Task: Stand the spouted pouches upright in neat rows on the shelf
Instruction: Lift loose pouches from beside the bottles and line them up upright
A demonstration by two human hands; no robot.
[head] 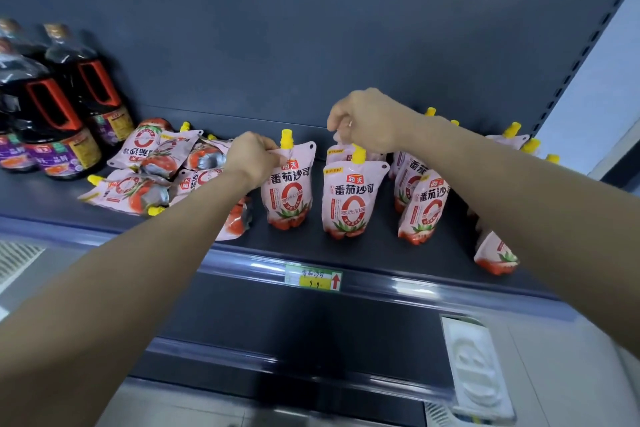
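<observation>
Restocking update: we're right in the middle of the standing-up step. We're using the price tag (313, 279) on the front rail of the shelf (381, 255) as our marker.

Our left hand (252, 158) is pinching the top corner of a tomato sauce pouch (289, 194), right beside its yellow spout. That one is standing upright just above and left of the tag. Our right hand (367, 121) is reaching further back, above and slightly right of the tag. Its fingers are curling round the top of a rear pouch (337, 147), which is mostly hiding behind the front pouch (349, 198).

Further right of the tag, the upright rows (424, 204) are already standing, a few leaning a bit. Well left of it, a heap of pouches (156, 173) is lying flat, with soy sauce bottles (59, 135) beyond.

We're guessing the next move is squaring both pouches up and letting go gently, since they look floppy and liable to tip. After that, it's back to the heap.
</observation>
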